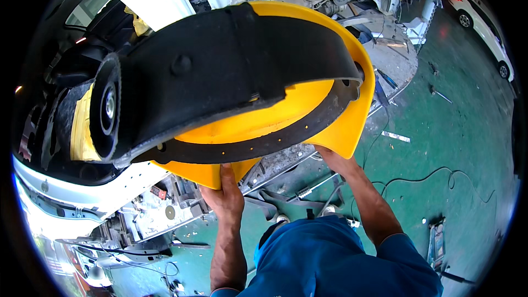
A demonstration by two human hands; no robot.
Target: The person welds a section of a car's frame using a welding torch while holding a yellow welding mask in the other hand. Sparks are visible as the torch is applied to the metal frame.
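Close in front of me, filling the middle of the head view, is a yellow protective helmet (pixel 352 124) with its inside turned toward me. A wide black headband (pixel 203 71) arches across it, and a round black adjusting knob (pixel 110 105) sits at its left end. My left hand (pixel 224 201) grips the lower left rim, thumb on the near side and fingers mostly hidden. At the lower right rim, my right hand (pixel 334 160) holds the shell from below, its fingers out of sight behind the yellow edge.
A pale car body (pixel 93 192) stands at left. Beyond the helmet lies a worn metal platform (pixel 404 63) with tools. On the green floor (pixel 429 148) are a hammer (pixel 441 95), a thin cable (pixel 423 177) and a jack (pixel 436 245). A white car (pixel 484 30) is parked at far right.
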